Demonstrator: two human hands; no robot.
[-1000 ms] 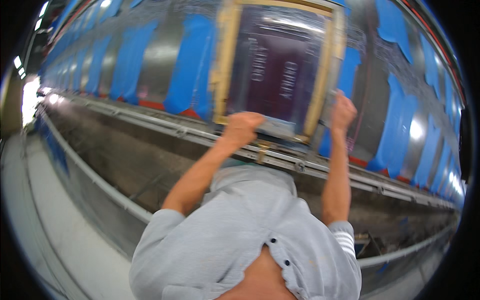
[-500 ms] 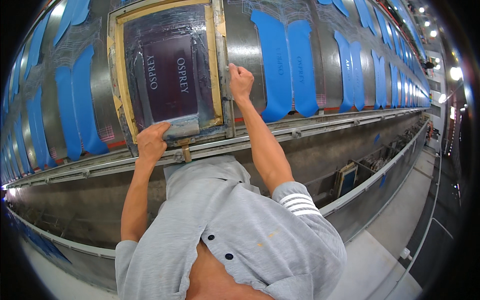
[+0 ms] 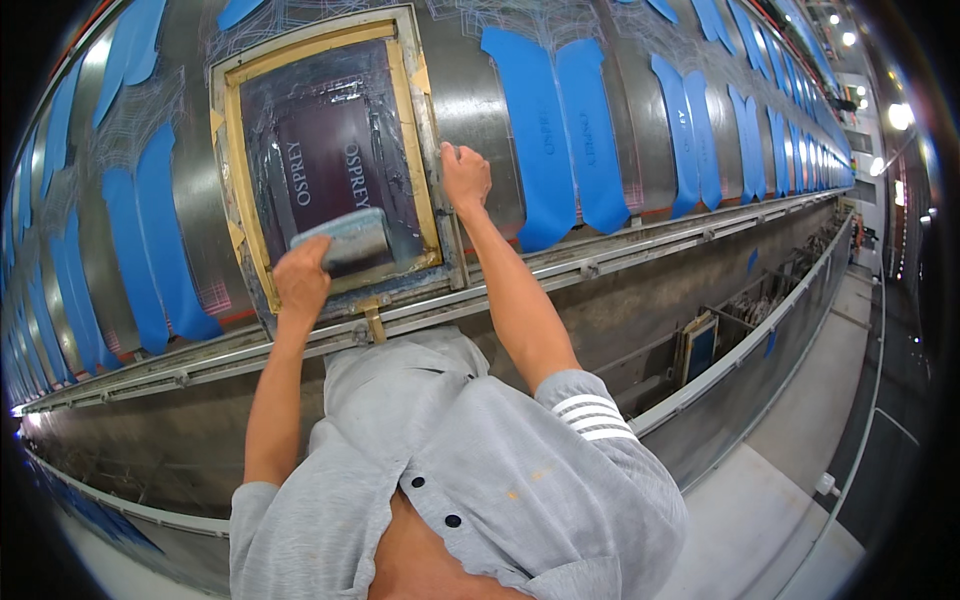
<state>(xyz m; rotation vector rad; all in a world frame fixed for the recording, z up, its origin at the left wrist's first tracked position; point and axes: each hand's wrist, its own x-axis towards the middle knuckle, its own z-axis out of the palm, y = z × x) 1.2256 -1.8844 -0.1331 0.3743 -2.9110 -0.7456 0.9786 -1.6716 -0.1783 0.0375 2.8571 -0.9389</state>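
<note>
- While carrying blue pieces [image 3: 545, 140], supports the framed screen [image 3: 248, 190] by the near edge of the tabletop [image 3: 635, 120]; hides what lies underneath.
- Looks to be at squeegeeing; probably calls for even pressure with the squeegee [image 3: 350, 240], over the framed screen's near end; cannot judge contact.
- Grasps it with the left hand [image 3: 301, 278]; curls the right hand [image 3: 466, 178] at the framed screen's right edge, cannot tell whether clasping.

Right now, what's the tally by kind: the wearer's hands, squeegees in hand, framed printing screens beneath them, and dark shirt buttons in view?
Hands: 2 (left hand, right hand)
Squeegee: 1
Framed printing screen: 1
Dark shirt buttons: 2
Total: 6
</note>
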